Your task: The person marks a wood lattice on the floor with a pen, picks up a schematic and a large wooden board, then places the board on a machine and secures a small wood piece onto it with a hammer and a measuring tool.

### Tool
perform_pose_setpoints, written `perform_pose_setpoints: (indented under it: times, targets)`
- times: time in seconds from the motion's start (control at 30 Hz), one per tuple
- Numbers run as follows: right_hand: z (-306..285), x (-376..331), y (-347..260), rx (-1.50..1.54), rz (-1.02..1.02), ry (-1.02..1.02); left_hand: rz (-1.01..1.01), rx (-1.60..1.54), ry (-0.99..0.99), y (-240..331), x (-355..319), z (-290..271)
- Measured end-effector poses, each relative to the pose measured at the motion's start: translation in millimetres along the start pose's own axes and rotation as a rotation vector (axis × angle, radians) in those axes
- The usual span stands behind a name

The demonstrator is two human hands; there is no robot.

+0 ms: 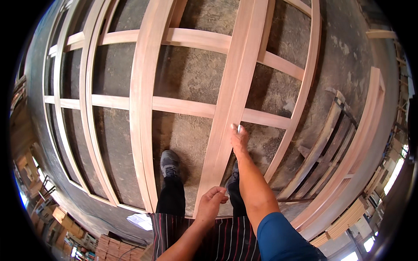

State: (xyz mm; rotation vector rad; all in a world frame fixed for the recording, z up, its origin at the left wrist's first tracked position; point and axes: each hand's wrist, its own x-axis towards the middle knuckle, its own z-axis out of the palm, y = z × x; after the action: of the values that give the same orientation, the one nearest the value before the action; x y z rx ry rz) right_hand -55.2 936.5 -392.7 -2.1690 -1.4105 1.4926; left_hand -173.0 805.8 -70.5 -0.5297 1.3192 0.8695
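My right hand (239, 138) reaches forward to the edge of a wide pale wooden board (233, 69), near a crosspiece joint. Its fingers are closed around a small white object (239, 128), perhaps a piece of chalk; only its tip shows. The board is part of a large wooden frame (143, 82) of long uprights and crosspieces lying over the floor. Nearer to me, my left hand (212, 202) hovers over the lower end of the same board, its fingers curled closed. What it holds, if anything, is hidden.
My shoes (170, 163) stand on the concrete floor within the frame's openings. To the right lie a dark slatted wooden piece (324, 152) and long pale boards (368, 126). Stacked timber (344, 222) sits beyond them. A white sheet (140, 221) lies at lower left.
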Motion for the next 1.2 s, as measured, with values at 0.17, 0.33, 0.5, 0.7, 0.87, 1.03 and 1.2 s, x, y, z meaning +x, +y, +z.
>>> perform_pose_setpoints:
  times: [0.17, 0.33, 0.5, 0.7, 0.87, 1.03, 1.2]
  targets:
    - [-1.9, -3.0, 14.5, 0.033, -0.035, 0.001, -0.005, -0.010, 0.002, -0.6, 0.6, -0.8]
    - [-6.9, -4.3, 4.8, -0.024, -0.048, 0.082, 0.013, -0.028, -0.017, 8.8, -0.5, 4.2]
    - [-45.7, -34.3, -119.2, 0.514, 0.283, 0.256, -0.003, -0.067, 0.011, 7.7, 1.5, 1.1]
    - [-61.3, -21.7, -129.9, 0.389, 0.113, 0.011, -0.014, -0.070, -0.014, 12.0, 1.9, 8.2]
    - [-27.5, -22.7, -123.3, 0.328, -0.164, -0.004, 0.001, -0.067, -0.016, 10.0, 3.3, 8.6]
    - [-18.0, -18.4, -131.1, 0.238, -0.153, 0.038, -0.006, -0.071, -0.039, 3.1, 5.6, 9.0]
    - [-14.2, -20.3, -137.1, 0.296, -0.215, 0.038, -0.001, -0.071, -0.026, 7.3, 6.1, 12.7]
